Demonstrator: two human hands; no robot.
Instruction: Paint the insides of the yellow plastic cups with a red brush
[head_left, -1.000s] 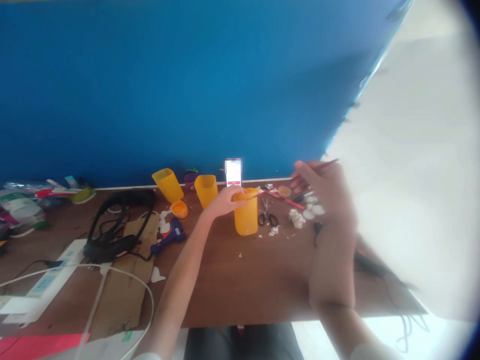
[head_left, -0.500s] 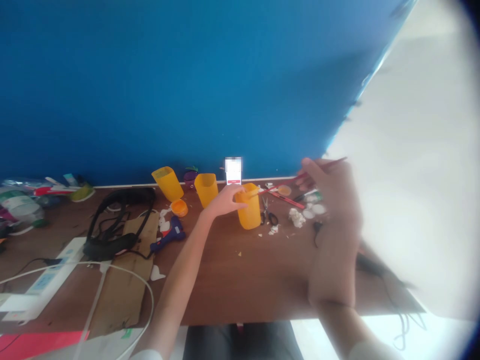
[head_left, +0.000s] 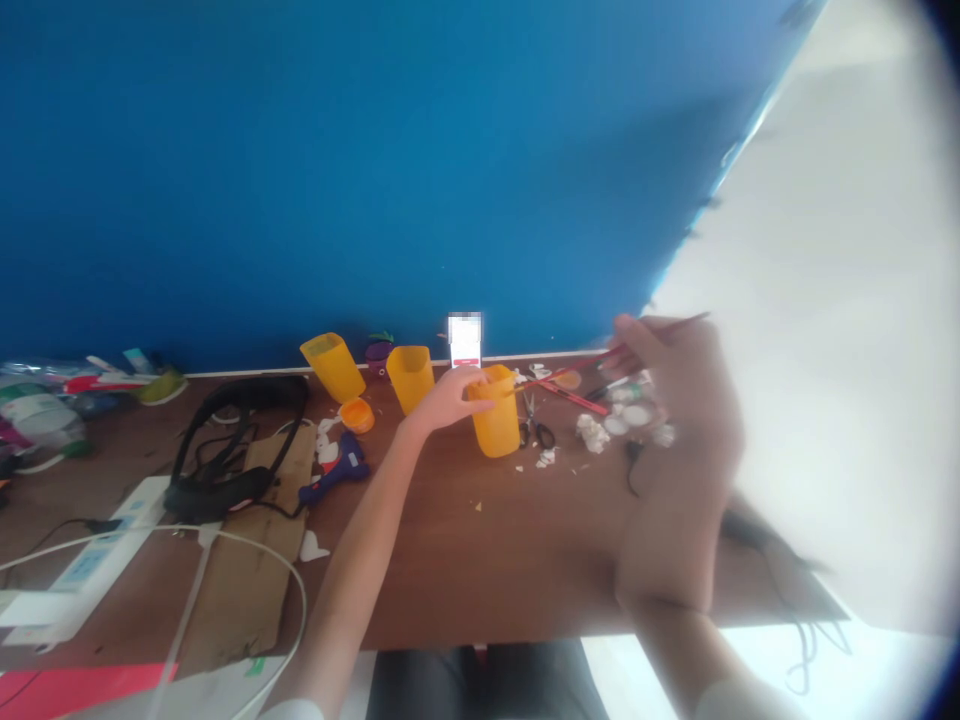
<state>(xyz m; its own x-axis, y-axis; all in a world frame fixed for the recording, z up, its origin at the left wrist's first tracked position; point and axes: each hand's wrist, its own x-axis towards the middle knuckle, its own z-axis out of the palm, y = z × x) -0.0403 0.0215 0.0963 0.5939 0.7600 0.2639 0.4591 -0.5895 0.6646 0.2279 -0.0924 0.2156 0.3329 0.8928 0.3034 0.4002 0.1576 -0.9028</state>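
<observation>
My left hand (head_left: 448, 397) reaches across the brown table (head_left: 487, 550) and grips the rim of an orange plastic cup (head_left: 496, 418), which leans slightly. Raised at the right, my right hand (head_left: 679, 375) pinches a thin red paintbrush (head_left: 600, 361) whose tip points at the mouth of that cup. Two more orange cups (head_left: 410, 376) stand near the blue wall, the left one (head_left: 333, 366) tilted.
Scissors (head_left: 535, 428), white paper scraps (head_left: 594, 432) and a small paint pot (head_left: 358, 413) lie around the cup. A blue glue gun (head_left: 335, 469), cardboard (head_left: 255, 540), black straps (head_left: 232, 440), a white power strip (head_left: 82, 565) and cables fill the left. A phone (head_left: 465, 340) leans on the wall.
The cup in my left hand has shifted slightly back and tilted. My right hand with the brush has drifted a little to the right.
</observation>
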